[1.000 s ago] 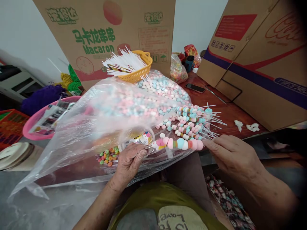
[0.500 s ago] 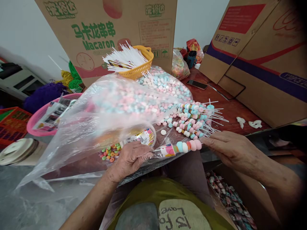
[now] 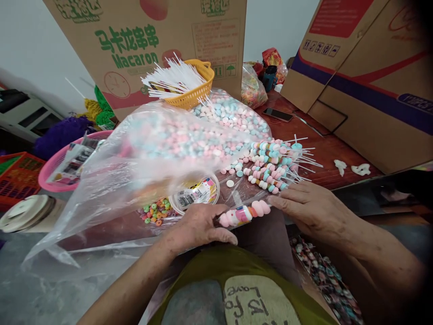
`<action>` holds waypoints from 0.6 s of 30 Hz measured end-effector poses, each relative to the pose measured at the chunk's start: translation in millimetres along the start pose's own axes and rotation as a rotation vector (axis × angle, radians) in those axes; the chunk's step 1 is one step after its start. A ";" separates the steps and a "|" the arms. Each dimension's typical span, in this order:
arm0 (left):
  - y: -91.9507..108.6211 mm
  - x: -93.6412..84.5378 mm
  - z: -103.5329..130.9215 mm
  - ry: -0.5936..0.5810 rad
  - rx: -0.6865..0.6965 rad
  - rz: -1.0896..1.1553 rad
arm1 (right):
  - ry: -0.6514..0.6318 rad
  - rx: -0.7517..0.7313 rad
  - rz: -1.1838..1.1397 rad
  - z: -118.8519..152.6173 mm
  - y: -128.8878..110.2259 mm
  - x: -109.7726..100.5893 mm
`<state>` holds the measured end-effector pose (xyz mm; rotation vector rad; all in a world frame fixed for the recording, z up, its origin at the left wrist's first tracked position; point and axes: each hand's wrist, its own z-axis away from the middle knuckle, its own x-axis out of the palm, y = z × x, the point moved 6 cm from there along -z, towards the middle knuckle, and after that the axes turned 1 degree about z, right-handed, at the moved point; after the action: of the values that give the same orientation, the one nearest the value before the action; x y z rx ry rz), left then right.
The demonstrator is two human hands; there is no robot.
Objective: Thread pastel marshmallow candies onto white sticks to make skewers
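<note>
A candy skewer (image 3: 244,214) in a clear printed wrapper lies between my two hands at the table's front edge. My left hand (image 3: 203,225) is round its left end, thumb below. The fingers of my right hand (image 3: 297,205) are closed at the skewer's right end, where the stick is hidden. Just behind is a pile of candy skewers (image 3: 270,164) with white sticks pointing right. A large clear bag of pastel candies (image 3: 189,131) spreads over the table. Near my left hand are a round tub of wrappers (image 3: 194,193) and coloured candy rings (image 3: 157,212).
A yellow basket (image 3: 194,94) of white sticks stands at the back before a carton (image 3: 176,27). A phone (image 3: 278,114) lies right of the bag. Another carton (image 3: 358,85) leans at the right. A pink basket (image 3: 57,169) is at the left; more skewers (image 3: 324,275) lie below.
My left hand has moved right and now wraps round the skewer's left end. The skewer sits deeper in the wrapper. My right hand has shifted slightly left.
</note>
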<state>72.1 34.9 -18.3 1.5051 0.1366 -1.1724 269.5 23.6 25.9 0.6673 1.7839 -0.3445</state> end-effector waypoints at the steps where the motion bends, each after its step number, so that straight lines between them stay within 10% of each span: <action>1: -1.1 3.5 -2.3 -0.023 -0.036 -0.038 | -0.029 -0.012 -0.007 -1.6 -3.7 1.7; 13: -3.2 27.8 -16.6 -0.040 -0.169 -0.060 | -0.255 0.101 -0.182 -20.7 -12.0 28.5; 18: -0.5 13.3 -3.6 0.373 -0.011 -0.523 | -0.326 0.078 -0.268 -11.9 -8.9 28.8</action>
<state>80.4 31.2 -28.7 1.7210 0.8281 -1.2708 249.3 30.6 1.5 0.3971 1.5513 -0.6686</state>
